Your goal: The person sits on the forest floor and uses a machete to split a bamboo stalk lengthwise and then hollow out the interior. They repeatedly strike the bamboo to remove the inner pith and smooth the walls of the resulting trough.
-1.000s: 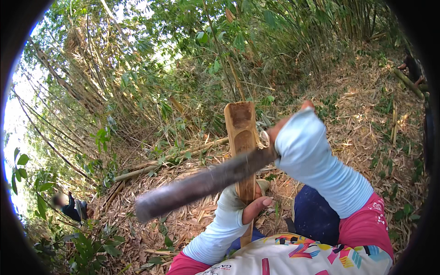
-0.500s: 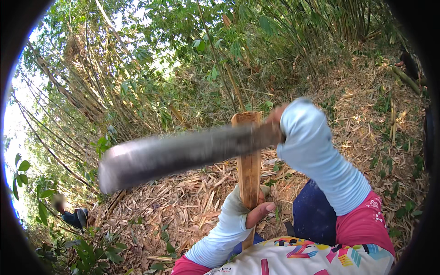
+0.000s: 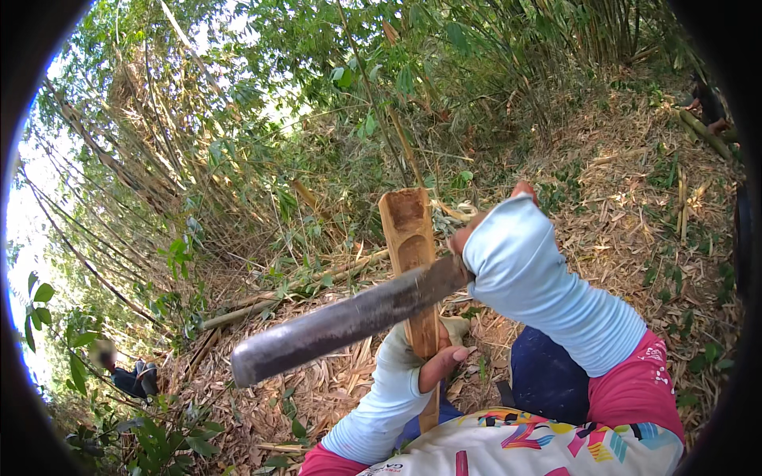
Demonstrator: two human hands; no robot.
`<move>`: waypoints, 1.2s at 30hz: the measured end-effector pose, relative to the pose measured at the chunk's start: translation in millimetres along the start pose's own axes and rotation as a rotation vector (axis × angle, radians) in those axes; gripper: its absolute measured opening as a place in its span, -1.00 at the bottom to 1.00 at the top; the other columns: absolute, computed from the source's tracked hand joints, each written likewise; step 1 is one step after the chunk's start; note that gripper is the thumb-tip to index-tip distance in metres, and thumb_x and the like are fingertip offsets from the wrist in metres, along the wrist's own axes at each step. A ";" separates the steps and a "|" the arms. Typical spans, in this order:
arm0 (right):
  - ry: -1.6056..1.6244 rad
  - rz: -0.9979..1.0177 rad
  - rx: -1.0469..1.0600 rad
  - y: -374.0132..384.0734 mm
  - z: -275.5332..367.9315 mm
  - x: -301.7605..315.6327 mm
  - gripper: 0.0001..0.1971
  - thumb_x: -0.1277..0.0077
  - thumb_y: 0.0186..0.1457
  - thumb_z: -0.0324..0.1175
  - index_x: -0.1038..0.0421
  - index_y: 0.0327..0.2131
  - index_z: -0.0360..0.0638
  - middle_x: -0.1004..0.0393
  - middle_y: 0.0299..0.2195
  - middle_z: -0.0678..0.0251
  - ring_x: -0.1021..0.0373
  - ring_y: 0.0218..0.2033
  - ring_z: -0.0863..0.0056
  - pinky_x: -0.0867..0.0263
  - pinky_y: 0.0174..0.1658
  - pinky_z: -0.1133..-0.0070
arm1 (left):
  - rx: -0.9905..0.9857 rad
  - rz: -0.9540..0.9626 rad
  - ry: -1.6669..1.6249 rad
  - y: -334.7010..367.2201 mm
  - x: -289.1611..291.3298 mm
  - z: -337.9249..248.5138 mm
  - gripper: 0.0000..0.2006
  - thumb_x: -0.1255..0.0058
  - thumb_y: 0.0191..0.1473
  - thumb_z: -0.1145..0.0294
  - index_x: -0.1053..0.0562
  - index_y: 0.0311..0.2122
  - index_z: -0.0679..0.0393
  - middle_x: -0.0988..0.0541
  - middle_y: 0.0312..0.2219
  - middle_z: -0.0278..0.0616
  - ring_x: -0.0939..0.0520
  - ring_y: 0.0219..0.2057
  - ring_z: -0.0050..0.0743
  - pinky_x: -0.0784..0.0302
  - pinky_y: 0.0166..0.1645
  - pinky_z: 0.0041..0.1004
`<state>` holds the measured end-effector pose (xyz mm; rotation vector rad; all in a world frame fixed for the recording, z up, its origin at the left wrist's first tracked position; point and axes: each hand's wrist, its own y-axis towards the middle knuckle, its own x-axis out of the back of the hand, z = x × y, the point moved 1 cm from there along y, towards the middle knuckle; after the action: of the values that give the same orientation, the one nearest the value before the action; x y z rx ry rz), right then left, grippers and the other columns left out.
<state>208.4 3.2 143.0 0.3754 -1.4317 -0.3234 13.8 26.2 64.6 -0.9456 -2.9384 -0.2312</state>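
Note:
A long dark machete slants across the middle, its handle in my right hand, fingers wrapped round it. The blade's squared end points to the lower left. My left hand grips a length of split bamboo that stands nearly upright, leaning a little left. Hollows show on its upper face. The blade passes in front of the bamboo above my left hand; whether it touches cannot be told. Pale blue sleeves cover both wrists and part of the hands.
Dry leaves and chips litter the ground. A fallen pole lies to the left. Bamboo clumps rise behind. One person sits at the far left; another is at the right edge beside a green pole.
The blade has dropped lower and its blur has lessened. The bamboo's top has tilted left, showing more of its hollowed face. My right hand has shifted slightly left and down.

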 end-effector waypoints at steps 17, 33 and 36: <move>-0.082 -0.150 -0.077 15.0 -26.4 -80.2 -0.83 -0.03 -0.06 -0.29 -0.44 -0.33 -0.05 -0.45 -0.55 0.28 -0.45 -0.45 0.29 -0.34 -0.23 0.40 | -0.009 -0.048 0.012 0.9 0.8 9.5 -0.68 -0.32 -0.09 0.48 -0.38 -0.29 0.20 -0.48 -0.50 -0.42 -0.47 -0.45 -0.69 -0.42 -0.32 -0.61; -0.017 -0.165 -0.066 20.9 -19.4 -42.8 -0.83 -0.16 -0.20 -0.37 -0.46 -0.43 -0.13 -0.48 -0.55 0.33 -0.45 -0.44 0.39 -0.36 -0.30 0.50 | -0.009 -0.017 -0.055 -1.0 -2.1 -3.1 -0.69 -0.31 -0.08 0.48 -0.38 -0.29 0.19 -0.46 -0.50 -0.42 -0.45 -0.46 -0.69 -0.39 -0.33 -0.60; 0.266 -0.052 -0.293 26.3 -17.5 -10.3 -0.74 -0.20 -0.26 -0.37 -0.49 -0.39 -0.20 -0.51 -0.49 0.17 -0.49 -0.40 0.25 -0.40 -0.31 0.39 | -0.016 -0.039 -0.001 -4.0 -4.8 4.8 -0.70 -0.30 -0.07 0.51 -0.36 -0.31 0.18 -0.45 -0.52 -0.43 -0.43 -0.48 -0.69 -0.38 -0.35 -0.60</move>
<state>224.5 32.3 143.6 0.2065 -1.0968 -0.4996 15.4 21.0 58.9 -0.8907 -2.9624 -0.2568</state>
